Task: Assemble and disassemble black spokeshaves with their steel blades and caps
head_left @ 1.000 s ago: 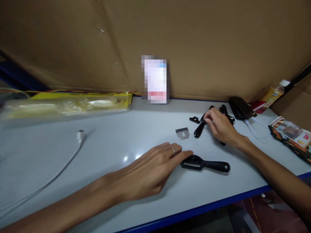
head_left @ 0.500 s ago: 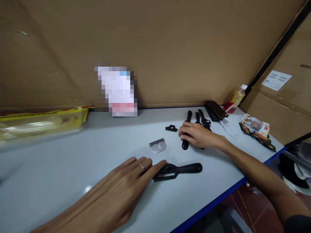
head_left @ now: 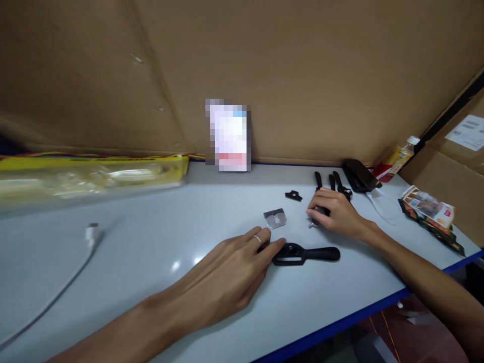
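Note:
My left hand [head_left: 242,262], with a ring on one finger, closes over the left end of a black spokeshave [head_left: 321,253] lying flat on the table. That end is hidden under my fingers. A steel blade [head_left: 275,218] with a notched opening lies just beyond it, and a small black cap plate [head_left: 294,195] sits farther back. My right hand [head_left: 333,212] is curled over another black spokeshave [head_left: 318,177], mostly covered by the fingers. A small silvery part [head_left: 312,225] shows below the fingertips; I cannot make out its kind. More black handles [head_left: 336,179] lie behind this hand.
A dark case [head_left: 359,175] with a white cord, a drink bottle [head_left: 401,159] and snack packets [head_left: 431,212] lie at the right. A white cable [head_left: 75,272] and a yellow-edged package [head_left: 151,176] are at the left. A blurred-out panel [head_left: 230,136] leans against the cardboard wall.
The view has swung left, so things appear farther right and a white cable shows. Under my right hand the spokeshave's lower end no longer shows. My left hand stays on its spokeshave.

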Motion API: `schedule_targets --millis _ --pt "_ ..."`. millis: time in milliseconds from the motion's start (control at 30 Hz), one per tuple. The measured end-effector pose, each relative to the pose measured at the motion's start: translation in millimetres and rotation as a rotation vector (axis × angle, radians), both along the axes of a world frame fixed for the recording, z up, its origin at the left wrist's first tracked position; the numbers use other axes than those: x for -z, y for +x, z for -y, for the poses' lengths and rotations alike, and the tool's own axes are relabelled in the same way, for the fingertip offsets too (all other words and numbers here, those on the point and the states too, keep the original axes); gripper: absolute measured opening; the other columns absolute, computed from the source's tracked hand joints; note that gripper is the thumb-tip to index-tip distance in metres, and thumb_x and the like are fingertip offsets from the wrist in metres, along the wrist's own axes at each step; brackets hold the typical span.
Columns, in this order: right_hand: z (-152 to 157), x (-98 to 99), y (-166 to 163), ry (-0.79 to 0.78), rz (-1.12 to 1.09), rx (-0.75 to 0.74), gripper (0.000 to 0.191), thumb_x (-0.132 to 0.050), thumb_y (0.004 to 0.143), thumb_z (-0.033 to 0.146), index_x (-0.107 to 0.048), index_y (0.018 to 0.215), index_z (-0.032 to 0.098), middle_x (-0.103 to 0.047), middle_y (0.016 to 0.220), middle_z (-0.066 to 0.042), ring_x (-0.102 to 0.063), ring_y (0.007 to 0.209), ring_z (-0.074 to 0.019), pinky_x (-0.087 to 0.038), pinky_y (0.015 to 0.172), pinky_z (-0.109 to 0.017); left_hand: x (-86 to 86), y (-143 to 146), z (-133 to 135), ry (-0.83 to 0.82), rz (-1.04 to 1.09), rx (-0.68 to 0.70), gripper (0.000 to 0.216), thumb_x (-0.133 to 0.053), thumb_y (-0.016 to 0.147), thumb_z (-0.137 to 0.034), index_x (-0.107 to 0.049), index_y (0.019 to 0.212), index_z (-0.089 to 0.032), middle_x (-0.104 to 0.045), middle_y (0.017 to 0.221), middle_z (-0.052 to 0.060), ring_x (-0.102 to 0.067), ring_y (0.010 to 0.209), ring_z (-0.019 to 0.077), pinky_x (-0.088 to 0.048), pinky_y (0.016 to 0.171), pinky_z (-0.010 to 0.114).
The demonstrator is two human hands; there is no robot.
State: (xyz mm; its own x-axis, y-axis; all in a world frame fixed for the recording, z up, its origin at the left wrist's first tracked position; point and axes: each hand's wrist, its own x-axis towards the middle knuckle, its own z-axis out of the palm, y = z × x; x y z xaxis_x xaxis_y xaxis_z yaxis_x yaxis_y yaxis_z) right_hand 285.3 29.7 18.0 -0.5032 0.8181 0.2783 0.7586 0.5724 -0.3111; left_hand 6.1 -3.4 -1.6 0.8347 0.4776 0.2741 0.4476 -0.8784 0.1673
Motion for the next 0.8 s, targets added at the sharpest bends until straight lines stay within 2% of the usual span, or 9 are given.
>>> schedule_targets --millis 167,300,400,533,633,800 --pt "-7 4.0 6 0.078 -0.050 0.096 0.017 -0.055 0.094 0.025 -0.066 0.082 0.022 -0.068 0.082 -0.003 -0.059 0.081 -0.0202 -0.046 0.080 -0.037 -2.6 3 0 -0.041 -0.036 -0.039 0.034 -0.042 0.089 -0.009 -0.060 0.117 -0.017 -0.057 0.094 0.008 -0.055 0.084 0.0240 -0.051 0.068 0.038" --pt "-10 -4.9 -4 0.122 -0.023 0.136 0.011 -0.057 0.094 0.024 -0.066 0.089 0.021 -0.070 0.089 -0.005 -0.059 0.087 -0.0222 -0.045 0.080 -0.037 -3.4 2 -1 -0.040 -0.039 -0.017 0.025 -0.045 0.091 -0.013 -0.063 0.108 -0.015 -0.057 0.095 0.009 -0.055 0.084 0.0231 -0.050 0.071 0.038" --pt "-8 -14.2 -22 0.014 0.042 0.071 0.011 -0.063 0.092 0.028 -0.066 0.099 0.021 -0.069 0.098 -0.006 -0.060 0.090 -0.0217 -0.046 0.080 -0.036 -2.4 0 -3 -0.017 -0.029 -0.004 0.019 -0.047 0.093 -0.018 -0.062 0.104 -0.016 -0.058 0.095 0.008 -0.056 0.086 0.0228 -0.050 0.073 0.038" --pt "-10 -15.8 -49 -0.150 0.126 -0.111 0.030 -0.069 0.089 0.027 -0.061 0.117 0.021 -0.064 0.113 -0.008 -0.060 0.100 -0.0216 -0.047 0.088 -0.037 -0.9 -2 -6 0.012 -0.032 -0.002 0.014 -0.047 0.095 -0.021 -0.059 0.098 -0.015 -0.060 0.094 0.008 -0.057 0.087 0.0227 -0.050 0.078 0.039" --pt "-18 -12.8 -61 -0.215 0.140 -0.083 0.031 -0.072 0.085 0.022 -0.060 0.114 0.020 -0.064 0.107 -0.007 -0.060 0.096 -0.0212 -0.047 0.084 -0.035 -1.7 -1 -6 0.014 -0.055 0.001 0.012 -0.047 0.095 -0.021 -0.057 0.097 -0.015 -0.061 0.095 0.008 -0.057 0.087 0.0229 -0.051 0.078 0.040" --pt "-23 -15.0 -58 -0.362 0.191 0.009 0.031 -0.076 0.079 0.024 -0.060 0.105 0.022 -0.066 0.086 -0.002 -0.060 0.079 -0.0202 -0.045 0.067 -0.031 -6.4 -1 -6 0.036 -0.089 0.012 0.010 -0.046 0.095 -0.020 -0.055 0.095 -0.016 -0.060 0.093 0.007 -0.058 0.084 0.0217 -0.050 0.076 0.038"
